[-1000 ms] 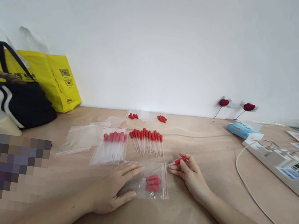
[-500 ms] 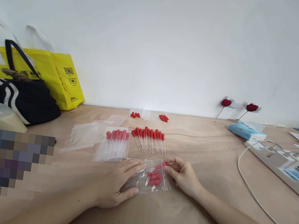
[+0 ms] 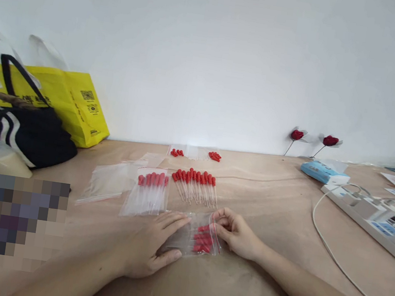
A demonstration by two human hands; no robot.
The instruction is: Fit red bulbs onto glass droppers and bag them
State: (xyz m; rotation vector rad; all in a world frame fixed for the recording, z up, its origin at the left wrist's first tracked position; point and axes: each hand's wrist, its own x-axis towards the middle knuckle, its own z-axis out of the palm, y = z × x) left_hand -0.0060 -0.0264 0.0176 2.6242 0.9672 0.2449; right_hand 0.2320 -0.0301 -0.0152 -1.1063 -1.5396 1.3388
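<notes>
A clear zip bag point(image 3: 186, 252) lies in front of me with several red-bulbed droppers point(image 3: 203, 242) inside. My left hand point(image 3: 149, 246) rests on the bag's left part, fingers stretched out and thumb apart. At the bag's right end, by the red zip line, my right hand point(image 3: 235, 231) pinches the bulb end of a dropper point(image 3: 203, 229), most of which is inside the bag; the fingertips partly hide it. Just beyond lies a fanned row of loose droppers point(image 3: 196, 184). Left of that row is another filled bag point(image 3: 146, 202), its red bulbs toward the wall.
Flat zip bags point(image 3: 104, 181) lie on the left. Two small bags point(image 3: 193, 151) with red bulbs are by the wall. A yellow bag point(image 3: 83, 122), black bag point(image 3: 52, 137) and jar point(image 3: 1, 159) stand left. Rightward are a tissue pack point(image 3: 324, 173), power strip point(image 3: 387, 233) and white cable point(image 3: 334, 270).
My right hand has pushed the dropper leftward, further into the bag, beside the other droppers. My left hand has stayed on the bag. The view has shifted slightly.
</notes>
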